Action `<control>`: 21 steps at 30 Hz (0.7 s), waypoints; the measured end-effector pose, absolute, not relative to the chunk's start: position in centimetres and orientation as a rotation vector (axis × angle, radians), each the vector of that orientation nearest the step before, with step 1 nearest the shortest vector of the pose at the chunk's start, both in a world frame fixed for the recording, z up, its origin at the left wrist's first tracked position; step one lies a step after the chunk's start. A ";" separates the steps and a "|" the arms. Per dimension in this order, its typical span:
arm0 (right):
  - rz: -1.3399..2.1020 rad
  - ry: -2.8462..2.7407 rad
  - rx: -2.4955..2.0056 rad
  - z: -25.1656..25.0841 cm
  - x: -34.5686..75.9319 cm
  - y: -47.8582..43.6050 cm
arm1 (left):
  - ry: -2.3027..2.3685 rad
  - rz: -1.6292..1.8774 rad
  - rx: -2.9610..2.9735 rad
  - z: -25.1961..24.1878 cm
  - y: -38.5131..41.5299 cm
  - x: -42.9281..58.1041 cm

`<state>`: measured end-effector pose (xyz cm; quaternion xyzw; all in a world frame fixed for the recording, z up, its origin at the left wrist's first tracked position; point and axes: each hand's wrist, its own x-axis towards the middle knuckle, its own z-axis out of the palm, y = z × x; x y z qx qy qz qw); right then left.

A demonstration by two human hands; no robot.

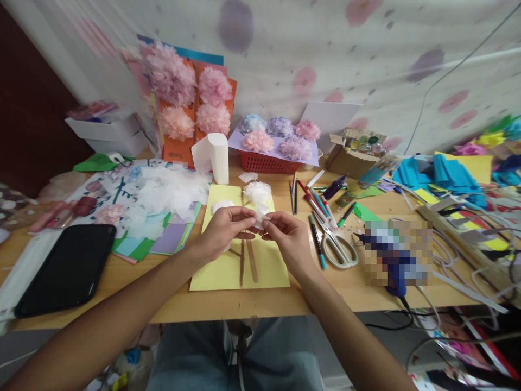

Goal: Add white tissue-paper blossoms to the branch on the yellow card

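Note:
Between the fingertips of my left hand point(226, 231) and my right hand point(287, 233) is a small piece of white tissue paper point(260, 218), pinched from both sides. Both hands hover over a yellow sheet of paper point(211, 271) with brown tree-trunk strokes point(252, 260) on it. A fluffy white tissue flower point(257, 192) sits at the sheet's upper right, just beyond my fingers. Another white piece point(222, 205) lies at its upper left. My fingers hide the middle of the sheet.
Left are loose white tissue pieces point(171, 187) and a black phone point(67, 269). Right lie scissors point(340, 250), markers point(317, 241) and a partly blurred blue glue gun point(396, 271) with its cord. Behind stand a white bottle point(220, 157), a red basket point(264, 163) and pink paper flowers point(214, 87).

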<state>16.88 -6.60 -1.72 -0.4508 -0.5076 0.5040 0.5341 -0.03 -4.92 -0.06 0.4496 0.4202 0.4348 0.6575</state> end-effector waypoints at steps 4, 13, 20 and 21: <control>1.032 -1.324 -1.059 -1.8 17.1 -6.8 | 0.930 0.982 0.972 0.1 -4.9 -0.1; 0.866 -1.527 -1.023 -1.4 17.2 -7.4 | 0.872 0.975 0.903 0.3 -4.9 -0.3; 1.119 -1.312 -1.023 -1.5 17.1 -7.1 | 0.936 1.040 0.990 -0.4 -5.0 0.0; 1.149 -1.299 -1.030 -1.5 17.1 -7.0 | 0.947 1.050 1.005 -0.6 -4.9 0.0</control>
